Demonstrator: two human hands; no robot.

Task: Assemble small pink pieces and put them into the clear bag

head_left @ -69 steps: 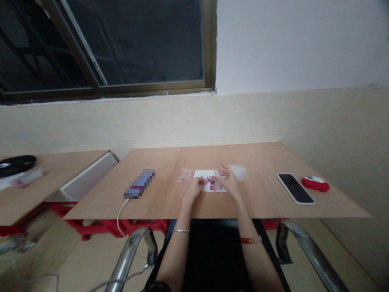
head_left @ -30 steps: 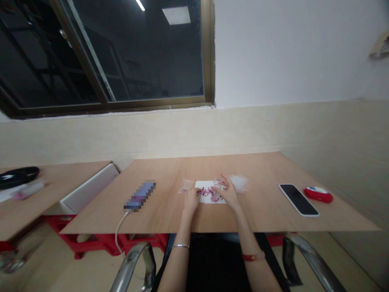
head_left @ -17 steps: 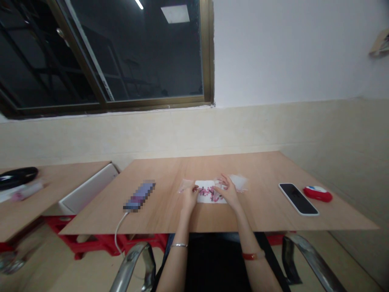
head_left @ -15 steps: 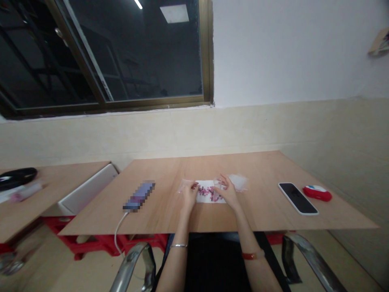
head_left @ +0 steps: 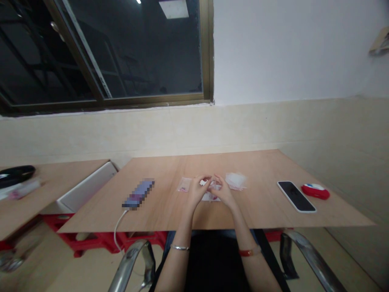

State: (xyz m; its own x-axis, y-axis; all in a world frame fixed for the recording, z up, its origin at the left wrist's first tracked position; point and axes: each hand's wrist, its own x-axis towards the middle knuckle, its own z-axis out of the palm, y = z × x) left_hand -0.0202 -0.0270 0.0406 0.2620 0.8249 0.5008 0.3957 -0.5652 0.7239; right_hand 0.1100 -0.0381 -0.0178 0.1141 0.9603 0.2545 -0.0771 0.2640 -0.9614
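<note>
My left hand (head_left: 198, 190) and my right hand (head_left: 225, 191) meet over a white sheet (head_left: 209, 198) on the table, with thumbs and forefingers bent towards each other. Pink and dark red bead-like pieces (head_left: 216, 187) show on the sheet, partly covered by my hands. My right fingers pinch what looks like a small clear plastic bag. Whatever my left fingertips pinch is too small to make out. Left of my hands lies a clear bag (head_left: 184, 185) with a few small reddish pieces in it. A pile of clear plastic bags (head_left: 236, 181) lies just to the right.
A phone with a blurred screen (head_left: 139, 194) lies at the left, its white cable (head_left: 116, 231) hanging over the table's front edge. On the right are a white-edged phone (head_left: 296, 196) and a red object (head_left: 315, 191). Metal chair arms (head_left: 130, 261) flank me.
My left hand has moved right, away from the bag at the left, and come up to my right hand. My right hand has shifted slightly left. The bag at the left is now uncovered.
</note>
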